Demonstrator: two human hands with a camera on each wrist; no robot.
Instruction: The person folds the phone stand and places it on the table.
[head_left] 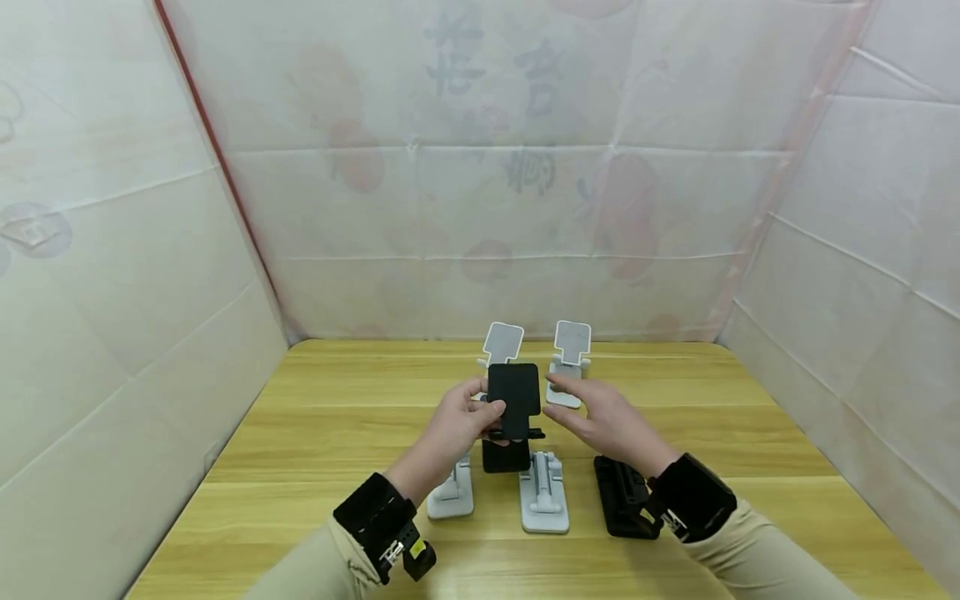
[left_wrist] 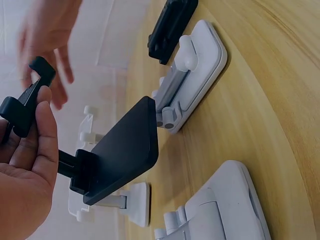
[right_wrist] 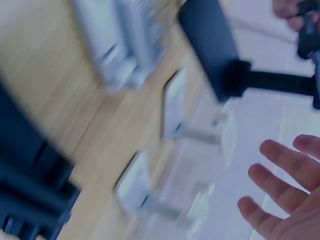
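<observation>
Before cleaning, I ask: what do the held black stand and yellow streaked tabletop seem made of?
Black flat-plated stand: probably matte plastic; its faces look dull, uniform. Yellow streaked tabletop: wood or printed laminate, seemingly satin; grain shows under soft shine.

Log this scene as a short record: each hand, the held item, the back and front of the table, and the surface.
Left hand: grips the held black stand
Right hand: beside that stand, fingers apart, not touching it
Held item: unfolded, raised off the table
Back: two unfolded white stands
Front, left to right: left folded white stand, middle folded white stand, folded black stand
Surface: wood-grain table
</observation>
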